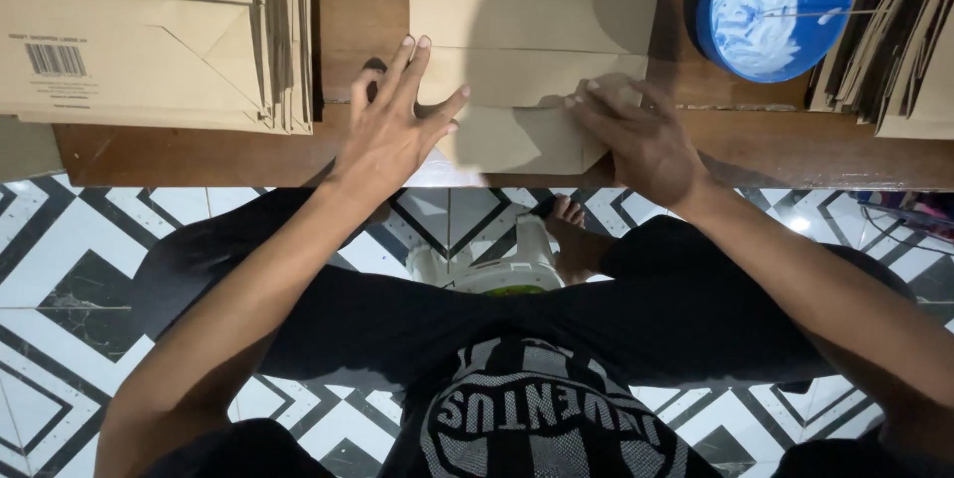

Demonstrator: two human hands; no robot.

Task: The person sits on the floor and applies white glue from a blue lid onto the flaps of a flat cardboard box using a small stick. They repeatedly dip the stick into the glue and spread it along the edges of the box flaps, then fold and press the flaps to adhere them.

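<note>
Both hands press flat brown paper bag (517, 105), creased.

My right hand (636, 135) hides the brown paper bag's (527, 71) folded corner; the blue round glue bowl (775, 6) runs off the far edge.

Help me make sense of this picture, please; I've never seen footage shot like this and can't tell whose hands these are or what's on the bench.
There is no machine here. The single picture comes from a camera worn on a person's head, looking down, so both arms are the wearer's own. The person sits at a low wooden bench above a black-and-white tiled floor. The left hand and the right hand both press flat on a sheet of brown paper with a folded end; neither hand has a closed grip on anything. To the left lies a stack of brown paper bags, to the right another stack, and beside it a blue bowl smeared with white paste.
</note>
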